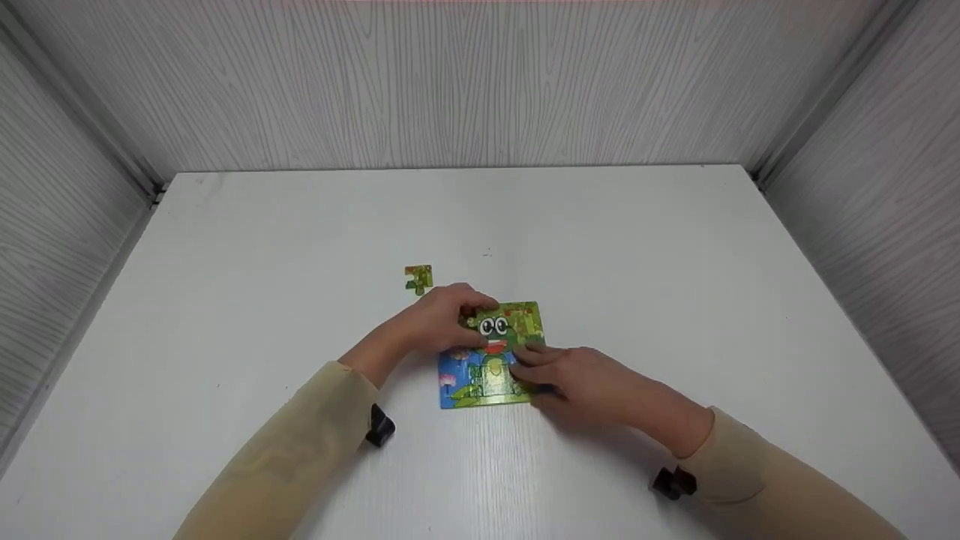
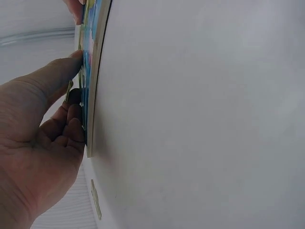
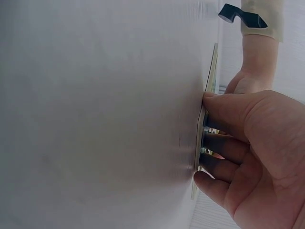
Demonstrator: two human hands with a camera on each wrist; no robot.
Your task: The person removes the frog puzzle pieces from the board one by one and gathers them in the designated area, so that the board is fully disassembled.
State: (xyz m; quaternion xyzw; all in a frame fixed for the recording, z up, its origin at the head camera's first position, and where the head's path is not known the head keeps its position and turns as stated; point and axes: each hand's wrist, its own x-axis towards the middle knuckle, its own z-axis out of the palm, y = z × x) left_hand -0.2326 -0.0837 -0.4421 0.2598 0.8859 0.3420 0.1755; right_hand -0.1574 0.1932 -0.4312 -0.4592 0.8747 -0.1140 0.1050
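A square jigsaw puzzle [image 1: 495, 379] with a green frog picture lies on the white table. My left hand [image 1: 442, 319] is over its upper left part, thumb and fingers bent toward each other. In the left wrist view, a thin puzzle piece [image 2: 69, 90] stands tilted between that thumb and the fingers. My right hand [image 1: 581, 379] holds the puzzle's right side, its fingers reaching over the picture. The right wrist view has the right thumb [image 3: 214, 102] at the puzzle's edge. Both hands hide parts of the picture.
A loose green puzzle piece [image 1: 418, 278] lies on the table [image 1: 637, 247], beyond the left hand. Grey wood-grain panels [image 1: 465, 82] stand at the back and both sides. Each sleeve has a small black device [image 1: 381, 426] at the wrist.
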